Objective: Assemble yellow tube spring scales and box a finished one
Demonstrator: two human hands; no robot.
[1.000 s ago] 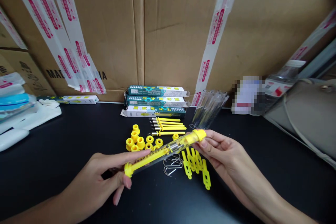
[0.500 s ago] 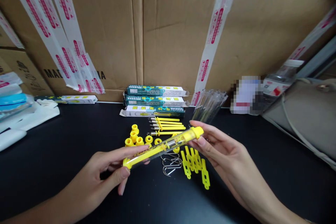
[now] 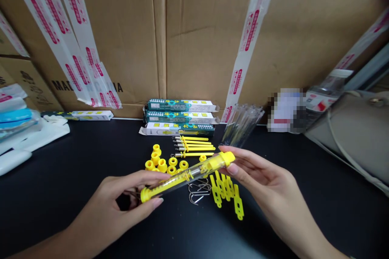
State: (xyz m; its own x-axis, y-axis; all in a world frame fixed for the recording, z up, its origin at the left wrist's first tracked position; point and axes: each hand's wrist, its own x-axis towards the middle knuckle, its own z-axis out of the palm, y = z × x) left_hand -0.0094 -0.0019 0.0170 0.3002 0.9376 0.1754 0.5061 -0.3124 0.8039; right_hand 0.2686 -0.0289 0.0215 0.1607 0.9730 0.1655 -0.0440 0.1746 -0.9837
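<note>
A clear tube with yellow ends and a yellow scale inside is held above the black table, tilted up to the right. My left hand pinches its lower left end between thumb and fingers. My right hand grips the upper right yellow cap. Below the tube lie yellow caps, yellow rods with metal springs, metal hooks and flat yellow clips.
Three green and white product boxes are stacked by the cardboard cartons. Clear empty tubes lean at the right. White packets lie at the left, a beige bag at the right.
My left thumb has closed up onto the tube's lower end and the fingers have wrapped around it. The tube has shifted slightly down and left; my right hand keeps hold of the cap.
</note>
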